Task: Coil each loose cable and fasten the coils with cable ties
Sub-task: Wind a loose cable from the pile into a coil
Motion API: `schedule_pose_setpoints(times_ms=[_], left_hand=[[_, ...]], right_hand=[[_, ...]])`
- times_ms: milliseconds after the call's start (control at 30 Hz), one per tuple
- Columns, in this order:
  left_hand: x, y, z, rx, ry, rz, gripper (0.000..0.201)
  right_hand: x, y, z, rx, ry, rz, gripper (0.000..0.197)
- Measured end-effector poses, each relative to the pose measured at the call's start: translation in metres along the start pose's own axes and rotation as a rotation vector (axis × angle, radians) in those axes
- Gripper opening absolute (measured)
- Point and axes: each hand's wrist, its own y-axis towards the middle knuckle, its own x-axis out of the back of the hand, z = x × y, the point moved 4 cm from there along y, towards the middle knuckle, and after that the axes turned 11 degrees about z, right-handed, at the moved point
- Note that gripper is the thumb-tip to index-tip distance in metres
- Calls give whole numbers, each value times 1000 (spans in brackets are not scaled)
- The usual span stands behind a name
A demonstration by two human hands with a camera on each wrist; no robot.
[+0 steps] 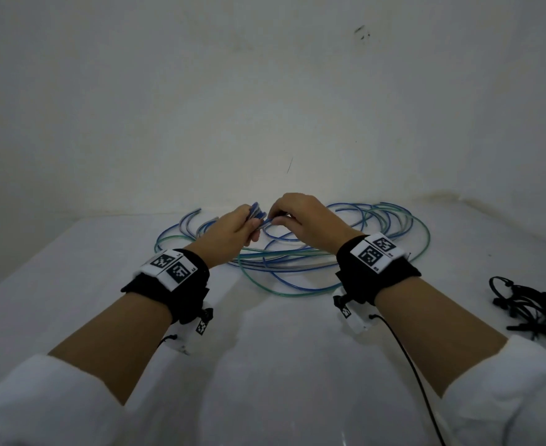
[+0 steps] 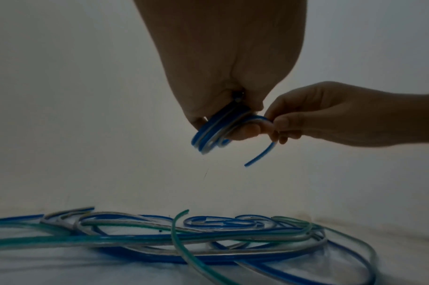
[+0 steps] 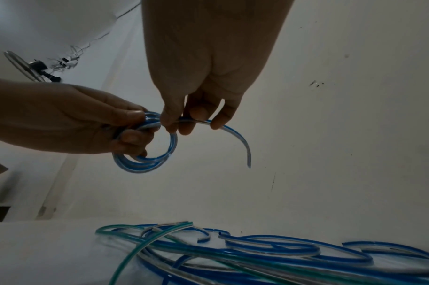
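My left hand (image 1: 233, 228) grips a small coil of blue cable (image 3: 145, 152) above the table, its loops hanging below the fingers. My right hand (image 1: 297, 217) pinches the same cable's free tail (image 3: 235, 135) right beside the coil (image 2: 213, 133); the tail's end curves down loose (image 2: 259, 156). Under both hands a tangled pile of loose blue, green and clear cables (image 1: 313, 259) lies on the white table (image 1: 281, 349). A heap of black cable ties (image 1: 535, 310) lies at the table's right edge, apart from both hands.
A white wall (image 1: 265, 107) rises straight behind the cable pile. A thin black wire (image 1: 410, 375) runs from my right wrist band toward me over the table. In the right wrist view a fan (image 3: 30, 67) shows far off to the left.
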Motion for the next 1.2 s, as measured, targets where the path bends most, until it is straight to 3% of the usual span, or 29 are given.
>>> schedule_pose_setpoints(times_ms=[167,333,533,733,833,1000,1200], left_hand=[[9,-6,0,54,-291,-144,23],[1,-7,-10,20,-275,7,16],[9,-10,-15,12,-310,-50,29],[16,-10,-4,57,-495,-132,20],[17,-4,-2,65,-561,-193,23],[16,-1,-4,100,-768,-269,26],[12,-4,-7,137,-703,-270,26]], right_hand=[[5,-4,-13,-87,58,-48,12],[2,1,-4,-55,24,-43,18],[-1,-5,-19,-156,44,-106,17],[0,-15,-27,-276,159,-93,17],[-4,-16,-16,-199,252,-78,9],[-15,-11,-8,-147,348,10,29],[-12,-12,-4,-86,215,-125,7]])
